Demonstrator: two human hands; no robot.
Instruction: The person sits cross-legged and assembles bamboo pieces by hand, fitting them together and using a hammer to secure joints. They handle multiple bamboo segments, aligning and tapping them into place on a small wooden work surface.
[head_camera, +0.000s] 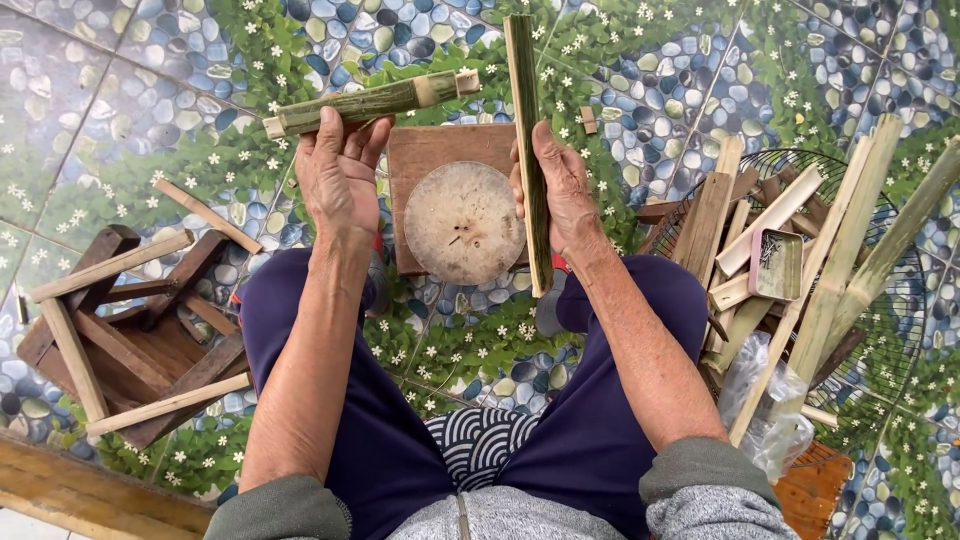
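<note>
My left hand (338, 170) grips a short split length of green bamboo (370, 102), held crosswise above my left knee. In my right hand (562, 188) is a longer, narrow bamboo strip (527, 140), held upright with its lower end near my right knee. Between the two hands, on the floor, a round pale wooden disc (463, 222) lies on a square brown wooden board (432, 150). I sit with both knees apart in dark blue trousers.
An overturned wooden stool (130, 330) with loose slats lies at the left. At the right, a round wire basket (890, 330) holds bamboo strips (840, 250), wood offcuts, a small metal tin (776, 264) and a clear plastic bag (770, 400). The floor is pebble-patterned tile.
</note>
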